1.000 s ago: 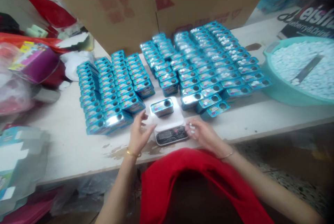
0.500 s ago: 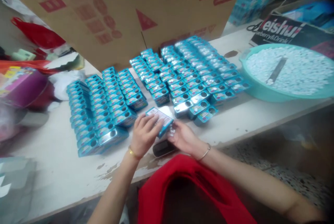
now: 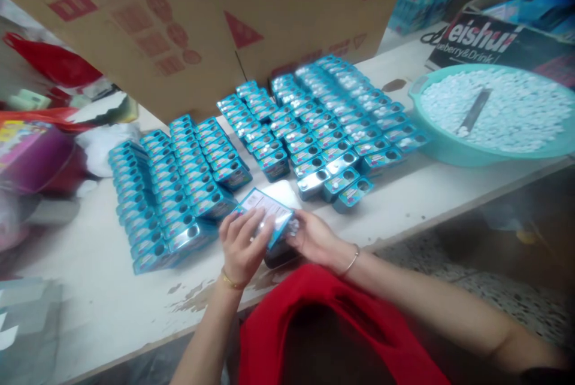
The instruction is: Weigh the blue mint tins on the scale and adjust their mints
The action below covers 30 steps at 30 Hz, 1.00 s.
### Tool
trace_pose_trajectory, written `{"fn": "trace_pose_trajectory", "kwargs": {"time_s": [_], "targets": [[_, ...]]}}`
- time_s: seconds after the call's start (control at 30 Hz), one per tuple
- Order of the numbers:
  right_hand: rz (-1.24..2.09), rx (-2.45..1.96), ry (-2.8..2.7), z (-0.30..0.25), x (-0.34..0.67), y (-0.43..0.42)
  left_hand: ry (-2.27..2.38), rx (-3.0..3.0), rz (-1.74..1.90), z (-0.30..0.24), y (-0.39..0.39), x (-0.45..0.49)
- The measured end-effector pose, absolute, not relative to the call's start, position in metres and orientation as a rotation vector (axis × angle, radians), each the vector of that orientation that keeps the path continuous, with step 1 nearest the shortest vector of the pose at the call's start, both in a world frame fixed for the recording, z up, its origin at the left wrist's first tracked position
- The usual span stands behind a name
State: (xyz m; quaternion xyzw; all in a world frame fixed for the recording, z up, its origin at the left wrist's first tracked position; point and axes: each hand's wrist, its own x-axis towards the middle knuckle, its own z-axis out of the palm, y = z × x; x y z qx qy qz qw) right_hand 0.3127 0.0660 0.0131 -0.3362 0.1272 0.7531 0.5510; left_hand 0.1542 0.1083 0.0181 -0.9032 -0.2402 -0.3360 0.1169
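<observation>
Basin [image 3: 471, 156] right of tins [image 3: 303, 144], carton [image 3: 193, 32] behind

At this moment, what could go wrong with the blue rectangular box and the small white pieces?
The small white pieces might drop, as they lie loose against the right hand. The blue rectangular box, held over the white-topped scale, could slip from the left hand and knock it.

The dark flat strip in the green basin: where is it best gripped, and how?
Probably pinch the dark strip by its two long edges near the middle, coming from above with the right hand, the nearer one: it looks narrow and lies on top of the white pieces, with nothing over it.
</observation>
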Motion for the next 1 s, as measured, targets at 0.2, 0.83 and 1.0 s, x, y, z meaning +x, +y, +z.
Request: {"fn": "trace_pose_trajectory", "kwargs": {"time_s": [0.2,0.83,1.0], "targets": [[1.806,-0.785,0.24,0.011,0.313,0.065,-0.759,-2.704,-0.985,0.006,0.112,0.148],[1.704,-0.866,0.254,0.002,0.359,0.027,-1.812,-3.145,-1.678,-0.03,0.133,0.159],[1.727,-0.822,0.256,0.001,0.363,0.016,-1.68,-2.951,-1.986,-0.011,0.131,0.141]]}}
